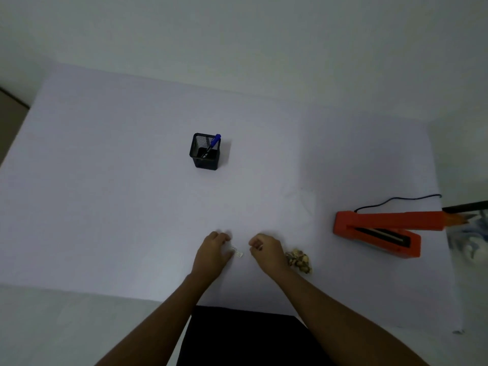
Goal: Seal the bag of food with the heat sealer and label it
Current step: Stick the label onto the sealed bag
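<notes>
A small white label (237, 252) lies low over the table between my hands, and my left hand (213, 253) pinches its left end with thumb and fingers. My right hand (266, 253) hovers just right of the label with its fingers curled in; nothing shows inside them. The bag of food (299, 260), a clump of brownish pieces in clear plastic, rests on the table touching the right side of my right wrist. The orange heat sealer (380, 231) sits at the right with its top arm raised. A blue marker (213, 144) stands in a black mesh pen holder (205, 154) further back.
The sealer's black cord (396, 200) runs back toward the table's right edge. The white table (105, 207) ends at a near edge just in front of my body. A dark object and patterned cloth (467, 228) lie beyond the right edge.
</notes>
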Motion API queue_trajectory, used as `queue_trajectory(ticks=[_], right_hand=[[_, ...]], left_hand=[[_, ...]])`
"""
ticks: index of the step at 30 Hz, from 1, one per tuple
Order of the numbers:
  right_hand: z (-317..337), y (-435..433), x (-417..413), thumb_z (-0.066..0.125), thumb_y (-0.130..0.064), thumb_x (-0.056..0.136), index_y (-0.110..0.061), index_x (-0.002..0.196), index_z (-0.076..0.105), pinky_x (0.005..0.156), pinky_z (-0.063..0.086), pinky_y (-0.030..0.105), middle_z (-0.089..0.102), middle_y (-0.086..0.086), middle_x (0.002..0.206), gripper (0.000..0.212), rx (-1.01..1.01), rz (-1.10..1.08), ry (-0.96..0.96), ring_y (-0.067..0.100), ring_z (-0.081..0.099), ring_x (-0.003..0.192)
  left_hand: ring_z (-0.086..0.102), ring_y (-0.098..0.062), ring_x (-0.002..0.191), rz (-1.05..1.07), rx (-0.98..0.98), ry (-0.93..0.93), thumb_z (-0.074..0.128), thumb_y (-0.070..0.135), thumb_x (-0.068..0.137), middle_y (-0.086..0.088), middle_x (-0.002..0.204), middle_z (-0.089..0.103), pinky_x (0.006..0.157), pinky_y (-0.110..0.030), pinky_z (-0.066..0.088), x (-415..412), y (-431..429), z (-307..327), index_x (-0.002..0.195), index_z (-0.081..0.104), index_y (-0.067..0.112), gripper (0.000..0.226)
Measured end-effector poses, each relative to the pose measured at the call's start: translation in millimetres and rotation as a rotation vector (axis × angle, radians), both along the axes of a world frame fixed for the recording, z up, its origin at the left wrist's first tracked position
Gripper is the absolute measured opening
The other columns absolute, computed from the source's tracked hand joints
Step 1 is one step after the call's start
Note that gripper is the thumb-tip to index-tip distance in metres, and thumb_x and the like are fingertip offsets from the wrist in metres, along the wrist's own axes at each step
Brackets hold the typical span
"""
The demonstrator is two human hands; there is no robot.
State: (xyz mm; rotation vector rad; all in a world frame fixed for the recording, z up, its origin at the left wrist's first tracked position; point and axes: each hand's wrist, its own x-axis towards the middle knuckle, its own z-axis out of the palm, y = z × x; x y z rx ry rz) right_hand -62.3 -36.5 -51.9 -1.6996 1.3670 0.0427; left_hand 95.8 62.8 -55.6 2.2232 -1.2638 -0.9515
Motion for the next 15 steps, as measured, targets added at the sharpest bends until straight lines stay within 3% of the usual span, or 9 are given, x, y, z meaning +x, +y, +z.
queue_trajectory(ticks=[3,6,15], right_hand=[[-5,4,-3,0.064,-0.006,0.085,-0.015,0.091,0.071,0.079,0.055,0.03,0.071,0.003,0.094,0.013,0.027,0.061,0.008,0.017,0.065,0.086],[-7,8,-4,0.064,-0.005,0.083,-0.015,0.092,0.072,0.079,0.053,0.025,0.071,0.001,0.096,0.015,0.036,0.09,0.009,0.014,0.064,0.087],[-5,6,-9,0.069,-0.01,0.084,-0.009,0.095,0.074,0.083,0.051,0.024,0.072,0.007,0.099,0.013,0.064,0.119,-0.025,0.018,0.066,0.091]], left_hand=[[0.06,-0.016,0.087,-0.042,0.01,-0.032,0.072,0.042,0.08,-0.001,0.097,0.064,0.072,-0.021,0.045,-14,2,1,0.101,0.065,0.016,0.034],[0.061,-0.019,0.092,-0.084,0.002,-0.1,0.07,0.046,0.08,-0.002,0.1,0.066,0.074,-0.024,0.046,-26,3,1,0.102,0.067,0.014,0.039],[0.06,-0.016,0.072,-0.035,0.006,-0.16,0.058,0.023,0.089,-0.001,0.08,0.067,0.065,-0.034,0.055,-36,6,3,0.077,0.07,0.013,0.02]])
